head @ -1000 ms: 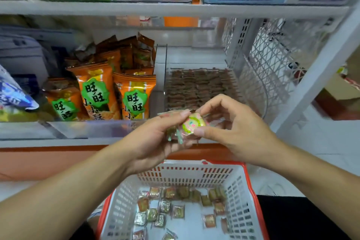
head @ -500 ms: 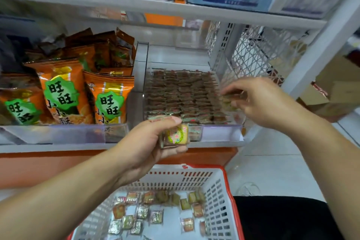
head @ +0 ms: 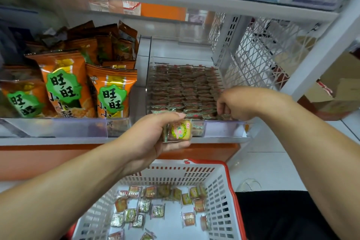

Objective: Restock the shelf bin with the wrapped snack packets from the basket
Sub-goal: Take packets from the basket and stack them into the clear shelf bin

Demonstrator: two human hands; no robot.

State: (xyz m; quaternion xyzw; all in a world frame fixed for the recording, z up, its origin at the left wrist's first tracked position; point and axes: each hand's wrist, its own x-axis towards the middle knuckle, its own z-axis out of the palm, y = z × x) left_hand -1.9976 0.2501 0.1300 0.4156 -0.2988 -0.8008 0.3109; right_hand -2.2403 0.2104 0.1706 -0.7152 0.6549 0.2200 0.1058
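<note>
Roughly twenty-odd wrapped snack packets [head: 157, 210] are left loose on the floor of the white basket [head: 220, 187] with the red rim, near you at the bottom of the view. I can't give a hard number, since a few overlap and the near ones are blurry. So you're well into the job but not close to finished.

The clear shelf bin [head: 224, 129] on the right half of the shelf looks mostly full: packets stand on edge in about four columns running from near to far, lots of rows deep, too fine to count. The only slack seems to be at the near edge, just behind the front lip.

Your left hand [head: 153, 138] is clamped on a small stack of packets [head: 180, 129], thumb on top and fingers underneath. One yellow face with a green and pink label shows, and I can't tell how many sit behind it. It's held in front of the bin's lip, above the basket.

Your right hand [head: 231, 105] is down in the near right corner of the bin, fingers curled among the front row. I'd guess it's pinching a packet into place, but the fingertips are hidden, so I can't say for sure.

To the left, in the neighbouring section, three orange snack bags [head: 112, 93] stand up front, with more behind.
</note>
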